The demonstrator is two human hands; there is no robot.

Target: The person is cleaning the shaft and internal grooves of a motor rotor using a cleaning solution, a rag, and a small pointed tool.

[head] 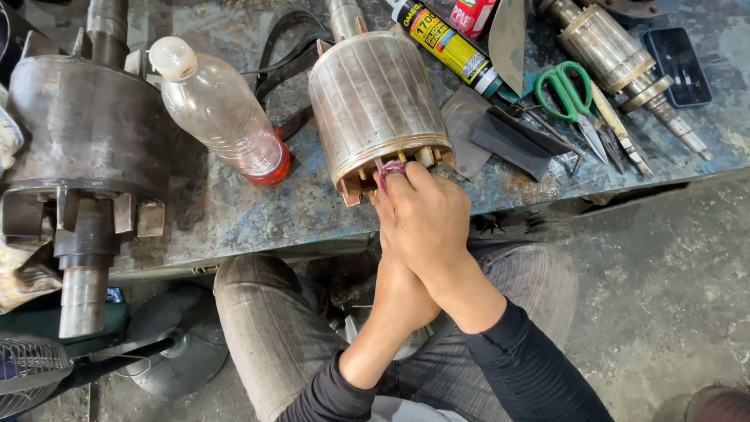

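Nearest: seated person's knees in grey striped trousers, dark sleeves; grey floor [664, 297] below.

Hands: right hand [426, 223] on top, fingers curled and pressed together at near end of rotor, fingertip wrapped in pinkish tape; seems to pinch smth small at the slots, item too small to tell. Left hand [398, 289] under right, mostly hidden; wrists crossed, grip cannot be told.

Rotor [375, 105]: copper-toned slotted motor armature, lying on desk [234, 219] w/ shaft pointing away, near end overhanging desk front edge, touching right hand fingertips.

Desk: worn blue-painted metal top, rust patches.

L of rotor: clear plastic bottle [223, 113], white cap, red base, lying tilted just beside rotor. Black strap [285, 47] behind bottle, partly under rotor.

Far L: large dark rotor [82, 133] w/ shaft, near end past desk edge.

R of rotor: grey insulation sheets [500, 133], near; green-handled scissors [574, 98] beyond them; pliers just beside scissors.

Far side: black-and-yellow sealant tube [449, 43] lying diagonal, touching a red pack at top edge; grey blade-shaped sheet beside it.

Far R: second small armature [613, 51] w/ shaft toward desk edge; black phone [678, 66] flat beside it.

Lower L, below desk: fan base [176, 352] and grille, on floor.
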